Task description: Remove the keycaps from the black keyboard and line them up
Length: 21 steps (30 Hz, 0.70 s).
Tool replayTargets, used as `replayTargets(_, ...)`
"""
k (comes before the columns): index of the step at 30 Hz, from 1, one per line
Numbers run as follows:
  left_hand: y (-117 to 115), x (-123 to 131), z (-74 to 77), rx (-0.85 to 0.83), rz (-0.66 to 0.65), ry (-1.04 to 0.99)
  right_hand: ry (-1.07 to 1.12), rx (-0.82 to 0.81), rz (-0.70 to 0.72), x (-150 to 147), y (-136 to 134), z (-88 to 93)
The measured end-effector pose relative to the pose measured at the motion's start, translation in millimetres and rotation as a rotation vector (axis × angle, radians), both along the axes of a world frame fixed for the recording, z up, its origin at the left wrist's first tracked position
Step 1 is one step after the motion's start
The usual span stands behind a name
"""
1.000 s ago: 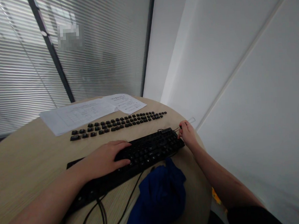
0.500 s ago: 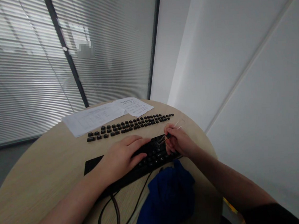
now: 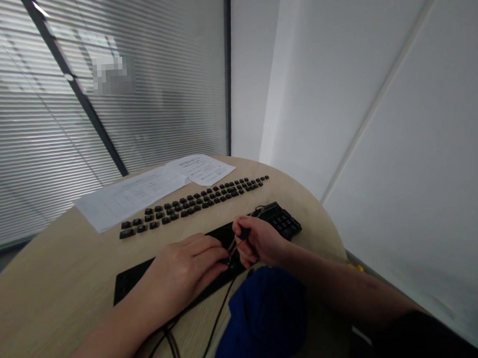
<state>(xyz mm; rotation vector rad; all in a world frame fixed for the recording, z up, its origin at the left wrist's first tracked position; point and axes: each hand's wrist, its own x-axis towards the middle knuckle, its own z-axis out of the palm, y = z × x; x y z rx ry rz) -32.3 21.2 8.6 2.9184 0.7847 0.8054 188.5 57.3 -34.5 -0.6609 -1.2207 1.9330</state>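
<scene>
Since 0.5 s ago: right hand (image 3: 262,242) has shifted left along the keyboard (image 3: 211,255) | right hand closed on wire keycap puller (image 3: 235,247), tip at a key | left hand (image 3: 187,264) flat, holding nothing, steadying keyboard | many removed keycaps (image 3: 192,203) in rows beyond; numpad keys remain | puller's grip hidden by fingers.

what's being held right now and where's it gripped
The right hand pinches a wire keycap puller by its dark handle end, prongs down at the keyboard. The left hand lies flat on the keys, holding nothing.
</scene>
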Motion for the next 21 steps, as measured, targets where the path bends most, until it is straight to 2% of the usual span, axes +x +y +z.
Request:
replayTargets(4, 1.7, 0.9, 1.2, -0.245, -0.039, 0.016, -0.07, 0.032, -0.01, 0.4, -0.1, -3.2)
replayTargets(6, 2.4, 0.0, 2.3, -0.316, -0.044, -0.004, -0.08, 0.048, -0.015, 0.8, -0.6, -2.5)
replayTargets(13, 2.4, 2.3, 1.3, -0.422, -0.07, -0.065, -0.191, 0.045, -0.14, 3.3, -0.9, -1.5)
replayTargets(21, 0.5, 9.4, -1.6, -0.505, -0.121, -0.041, -0.237, 0.076, -0.079, 2.9, -0.7, -4.9)
